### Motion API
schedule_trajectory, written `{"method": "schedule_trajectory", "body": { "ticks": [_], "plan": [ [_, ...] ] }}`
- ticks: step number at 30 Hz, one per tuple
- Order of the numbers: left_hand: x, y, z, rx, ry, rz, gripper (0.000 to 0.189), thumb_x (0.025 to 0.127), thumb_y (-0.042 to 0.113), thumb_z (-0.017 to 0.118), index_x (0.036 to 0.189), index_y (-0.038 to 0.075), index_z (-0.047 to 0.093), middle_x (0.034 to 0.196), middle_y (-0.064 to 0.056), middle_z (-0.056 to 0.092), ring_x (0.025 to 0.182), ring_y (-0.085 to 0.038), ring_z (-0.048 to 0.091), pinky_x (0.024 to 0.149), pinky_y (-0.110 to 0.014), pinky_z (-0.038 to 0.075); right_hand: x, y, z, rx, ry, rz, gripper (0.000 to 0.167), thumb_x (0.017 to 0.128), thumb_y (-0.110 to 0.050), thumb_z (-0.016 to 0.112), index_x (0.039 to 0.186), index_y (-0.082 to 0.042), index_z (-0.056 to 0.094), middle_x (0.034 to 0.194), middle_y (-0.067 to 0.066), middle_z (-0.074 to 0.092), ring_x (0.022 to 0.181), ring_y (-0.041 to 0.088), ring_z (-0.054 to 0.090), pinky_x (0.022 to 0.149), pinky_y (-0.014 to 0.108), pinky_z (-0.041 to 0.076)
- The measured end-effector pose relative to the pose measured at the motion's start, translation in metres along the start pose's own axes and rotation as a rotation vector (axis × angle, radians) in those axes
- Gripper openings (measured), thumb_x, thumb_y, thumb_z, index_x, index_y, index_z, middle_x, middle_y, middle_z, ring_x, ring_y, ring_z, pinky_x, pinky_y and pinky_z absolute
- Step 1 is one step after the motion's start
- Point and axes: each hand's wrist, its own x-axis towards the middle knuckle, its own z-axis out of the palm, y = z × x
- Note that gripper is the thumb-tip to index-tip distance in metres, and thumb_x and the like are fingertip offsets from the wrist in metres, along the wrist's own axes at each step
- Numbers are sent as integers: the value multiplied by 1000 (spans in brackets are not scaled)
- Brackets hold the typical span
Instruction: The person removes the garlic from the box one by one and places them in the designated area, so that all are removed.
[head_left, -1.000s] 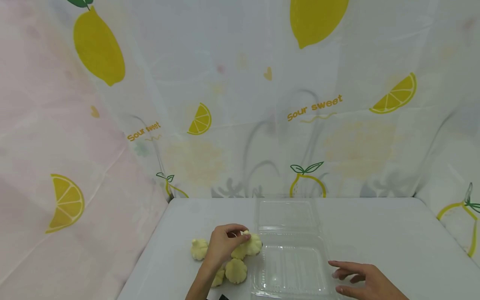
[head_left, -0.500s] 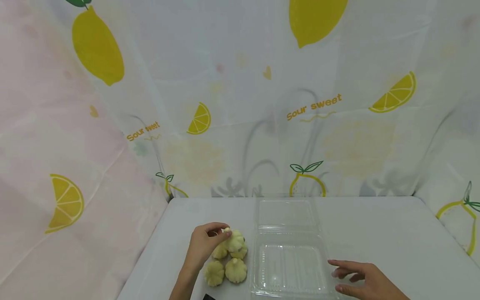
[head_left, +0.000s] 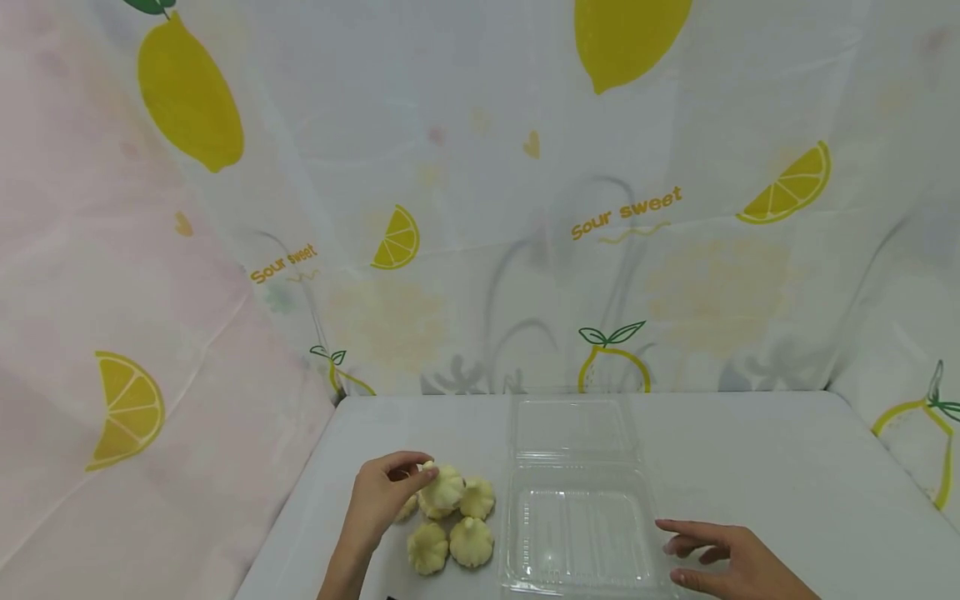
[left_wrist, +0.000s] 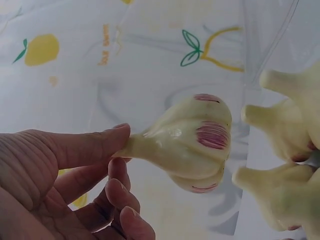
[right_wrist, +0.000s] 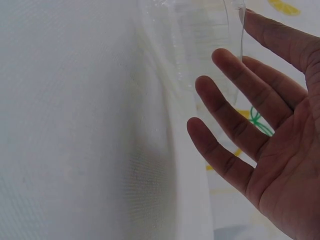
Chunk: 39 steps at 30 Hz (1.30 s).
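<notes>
In the head view my left hand point(head_left: 372, 498) pinches a garlic bulb point(head_left: 447, 487) by its stem, over other bulbs at the left of the table. The left wrist view shows this pale bulb point(left_wrist: 187, 142) with purple streaks, its stem between thumb and index finger. Several garlic bulbs point(head_left: 472, 543) sit close together beneath and beside it, one partly behind the hand. A clear plastic clamshell box point(head_left: 585, 537) lies with its lid raised, right of the bulbs. My right hand point(head_left: 726, 557) has its fingers extended by the box's right edge; whether they touch it I cannot tell.
The white table point(head_left: 765, 467) extends to the right of the box. Behind it and at both sides hang lemon-printed cloths point(head_left: 480, 317). The box's lid point(head_left: 573, 429) reaches back close to the rear cloth.
My left hand has moved left with the garlic bulb, away from the box and across the other bulbs. The right hand has stayed in place.
</notes>
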Motion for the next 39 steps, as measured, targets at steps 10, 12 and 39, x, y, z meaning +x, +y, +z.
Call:
{"method": "schedule_trajectory", "body": {
  "ticks": [10,12,39],
  "plan": [
    [-5,-9,-20,46,25,-44,21,79,17,84,97,7,77,81,-3,60,69,-15,54,60,-25,44,1,-1,0,28,-3,53,50,94,-24,69,135,1,57,107,-1,71,95,7,65,72,27,54],
    [-6,-11,-23,54,23,-49,21,78,18,84,96,8,77,80,-3,60,69,-15,54,60,-25,45,1,-1,0,31,-2,55,50,94,-24,69,135,1,56,107,0,71,96,7,65,72,27,54],
    [-13,-43,-49,195,-5,-153,28,77,18,85,98,2,76,76,-1,59,72,-16,52,62,-29,43,1,0,0,51,-5,47,50,94,-22,69,136,1,56,109,1,71,96,8,65,72,27,54]
  ]
}}
